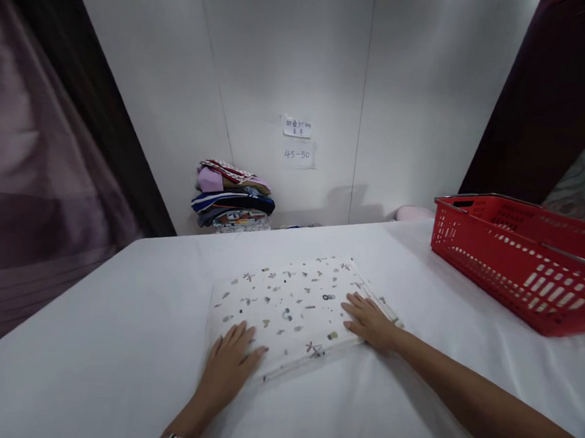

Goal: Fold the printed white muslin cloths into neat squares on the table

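A folded white cloth (291, 302) with small printed motifs lies flat on the white-covered table (114, 340). My left hand (229, 365) rests flat on the cloth's near left corner, fingers stretched out. My right hand (370, 321) lies flat on the cloth's right edge, fingers spread. Neither hand holds anything. A watch shows on my left wrist.
A red plastic basket (520, 258) stands at the table's right side. A stack of folded clothes (232, 198) sits at the far edge against the white wall. Two paper notes (297, 139) hang on the wall. Dark curtains flank both sides.
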The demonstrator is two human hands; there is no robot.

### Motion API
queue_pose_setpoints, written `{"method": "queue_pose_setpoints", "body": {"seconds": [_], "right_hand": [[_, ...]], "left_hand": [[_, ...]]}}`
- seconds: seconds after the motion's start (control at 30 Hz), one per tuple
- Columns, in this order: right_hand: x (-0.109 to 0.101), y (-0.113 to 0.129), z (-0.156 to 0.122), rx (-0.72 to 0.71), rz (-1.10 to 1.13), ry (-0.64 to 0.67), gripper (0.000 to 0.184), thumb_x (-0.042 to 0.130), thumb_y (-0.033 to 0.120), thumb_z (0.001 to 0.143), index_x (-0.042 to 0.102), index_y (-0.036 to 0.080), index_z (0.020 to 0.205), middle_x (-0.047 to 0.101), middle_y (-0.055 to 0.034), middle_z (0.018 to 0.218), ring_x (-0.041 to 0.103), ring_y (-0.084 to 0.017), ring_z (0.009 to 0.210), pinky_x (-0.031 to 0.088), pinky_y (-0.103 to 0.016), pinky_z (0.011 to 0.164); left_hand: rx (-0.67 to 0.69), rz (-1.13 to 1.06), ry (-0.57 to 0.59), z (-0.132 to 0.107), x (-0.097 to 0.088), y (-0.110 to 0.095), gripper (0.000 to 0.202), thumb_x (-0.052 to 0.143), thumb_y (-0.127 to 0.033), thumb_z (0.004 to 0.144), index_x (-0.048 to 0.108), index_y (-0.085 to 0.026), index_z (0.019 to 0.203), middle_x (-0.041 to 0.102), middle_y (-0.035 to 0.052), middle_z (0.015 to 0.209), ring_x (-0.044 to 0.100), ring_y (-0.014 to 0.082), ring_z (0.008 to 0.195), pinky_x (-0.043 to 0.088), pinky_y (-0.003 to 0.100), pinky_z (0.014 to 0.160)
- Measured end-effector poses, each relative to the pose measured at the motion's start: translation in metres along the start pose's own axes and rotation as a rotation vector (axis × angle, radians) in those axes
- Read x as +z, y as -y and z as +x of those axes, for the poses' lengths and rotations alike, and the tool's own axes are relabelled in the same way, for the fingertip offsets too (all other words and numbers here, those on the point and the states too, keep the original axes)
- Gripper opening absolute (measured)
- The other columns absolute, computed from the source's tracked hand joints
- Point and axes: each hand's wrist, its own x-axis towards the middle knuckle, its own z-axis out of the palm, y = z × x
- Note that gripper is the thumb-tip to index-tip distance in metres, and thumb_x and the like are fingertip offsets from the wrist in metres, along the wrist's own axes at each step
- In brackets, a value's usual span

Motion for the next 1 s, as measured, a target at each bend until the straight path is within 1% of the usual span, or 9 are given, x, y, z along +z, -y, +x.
{"method": "queue_pose_setpoints", "body": {"seconds": [0.07, 0.2, 0.27, 0.37, 0.47, 0.6, 0.83, 0.93, 1.0], "right_hand": [[-0.006, 0.000, 0.012, 0.014, 0.035, -0.009, 0.061, 0.032, 0.057, 0.090, 0.041, 0.020, 0.138, 0.025, -0.0116, 0.149, 0.017, -0.028, 0.138, 0.020, -0.047, 0.110], [-0.020, -0.003, 0.066, 0.022, 0.019, -0.126, 0.063, 0.030, 0.056, 0.091, 0.037, 0.017, 0.140, 0.022, -0.0105, 0.150, 0.015, -0.025, 0.139, 0.019, -0.043, 0.111], [-0.024, -0.010, 0.097, 0.062, -0.038, -0.147, 0.063, 0.031, 0.053, 0.091, 0.034, 0.016, 0.142, 0.019, -0.0106, 0.151, 0.012, -0.025, 0.140, 0.017, -0.043, 0.111], [-0.023, -0.028, 0.129, 0.192, -0.137, -0.116, 0.062, 0.031, 0.050, 0.091, 0.030, 0.015, 0.142, 0.017, -0.0109, 0.152, 0.011, -0.026, 0.140, 0.014, -0.047, 0.110], [-0.017, -0.047, 0.141, 0.257, -0.179, -0.091, 0.063, 0.026, 0.054, 0.091, 0.028, 0.017, 0.143, 0.015, -0.0080, 0.152, 0.009, -0.026, 0.140, 0.016, -0.049, 0.109], [-0.010, -0.058, 0.141, 0.243, -0.209, -0.100, 0.064, 0.023, 0.056, 0.091, 0.028, 0.018, 0.142, 0.015, -0.0066, 0.153, 0.009, -0.025, 0.140, 0.023, -0.047, 0.107], [-0.009, -0.058, 0.141, 0.231, -0.246, -0.122, 0.063, 0.024, 0.054, 0.092, 0.030, 0.016, 0.141, 0.018, -0.0085, 0.152, 0.011, -0.026, 0.139, 0.025, -0.046, 0.106], [-0.017, -0.053, 0.141, 0.240, -0.228, -0.075, 0.060, 0.026, 0.052, 0.092, 0.032, 0.016, 0.140, 0.018, -0.0090, 0.152, 0.011, -0.026, 0.139, 0.025, -0.046, 0.106], [-0.022, -0.046, 0.137, 0.248, -0.221, -0.037, 0.056, 0.027, 0.050, 0.092, 0.035, 0.018, 0.137, 0.019, -0.0093, 0.152, 0.012, -0.027, 0.139, 0.024, -0.049, 0.106]], "left_hand": [[-0.037, -0.004, -0.015, 0.016, -0.012, 0.001, 0.061, 0.032, -0.052, 0.087, 0.042, -0.017, 0.136, 0.027, 0.0091, 0.149, 0.021, 0.0256, 0.138, 0.021, 0.045, 0.111], [-0.069, 0.095, -0.183, 0.065, -0.034, 0.002, 0.059, 0.032, -0.050, 0.088, 0.041, -0.017, 0.136, 0.023, 0.0096, 0.151, 0.015, 0.0276, 0.140, 0.015, 0.050, 0.111], [-0.116, 0.129, -0.203, 0.088, -0.034, 0.006, 0.061, 0.032, -0.050, 0.088, 0.039, -0.015, 0.138, 0.021, 0.0107, 0.151, 0.013, 0.0286, 0.140, 0.013, 0.053, 0.110], [-0.194, 0.115, -0.170, 0.109, -0.023, 0.018, 0.065, 0.029, -0.052, 0.087, 0.033, -0.014, 0.141, 0.021, 0.0109, 0.151, 0.015, 0.0300, 0.139, 0.018, 0.055, 0.108], [-0.199, 0.101, -0.174, 0.114, -0.012, 0.028, 0.068, 0.026, -0.055, 0.087, 0.030, -0.016, 0.142, 0.022, 0.0092, 0.151, 0.016, 0.0297, 0.139, 0.021, 0.056, 0.107], [-0.197, 0.107, -0.182, 0.112, -0.009, 0.029, 0.068, 0.026, -0.056, 0.086, 0.031, -0.017, 0.141, 0.022, 0.0081, 0.151, 0.016, 0.0291, 0.139, 0.022, 0.055, 0.107], [-0.200, 0.072, -0.178, 0.111, -0.012, 0.025, 0.069, 0.026, -0.058, 0.086, 0.031, -0.017, 0.142, 0.021, 0.0076, 0.151, 0.015, 0.0292, 0.139, 0.021, 0.054, 0.108], [-0.197, 0.037, -0.174, 0.111, -0.016, 0.024, 0.067, 0.029, -0.057, 0.086, 0.033, -0.018, 0.140, 0.023, 0.0079, 0.151, 0.016, 0.0291, 0.139, 0.020, 0.055, 0.108], [-0.197, -0.008, -0.181, 0.107, -0.019, 0.026, 0.063, 0.031, -0.053, 0.088, 0.034, -0.017, 0.139, 0.024, 0.0089, 0.150, 0.017, 0.0278, 0.139, 0.021, 0.052, 0.108]]}}
